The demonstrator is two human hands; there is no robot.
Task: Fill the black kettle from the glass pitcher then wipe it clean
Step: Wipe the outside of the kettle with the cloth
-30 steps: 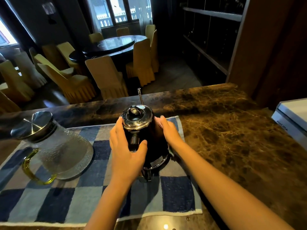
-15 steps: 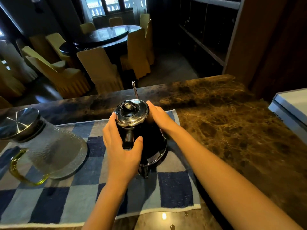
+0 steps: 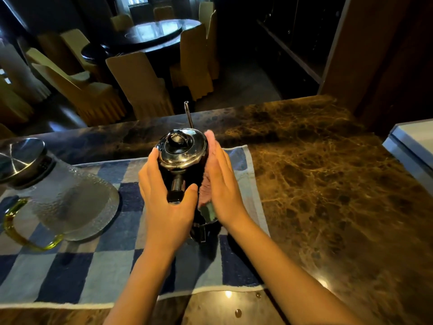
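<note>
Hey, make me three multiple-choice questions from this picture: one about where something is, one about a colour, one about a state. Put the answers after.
1. Where does the glass pitcher stand relative to the black kettle?
A. To the person's left of it, on the checked towel
B. Behind it, on the bare marble
C. To the person's right of it

2. What colour is the pitcher's handle?
A. Red
B. Yellow-green
C. Black

3. How is the kettle's lid?
A. Lying on the towel
B. Held up in the right hand
C. Seated on the kettle

Answers:
1 A, the pitcher sits on the towel's left part, apart from the kettle.
2 B, the curved handle is clear yellow-green.
3 C, the shiny lid sits on top while the left hand steadies the kettle and the right hand presses a pink cloth to its side.
</note>
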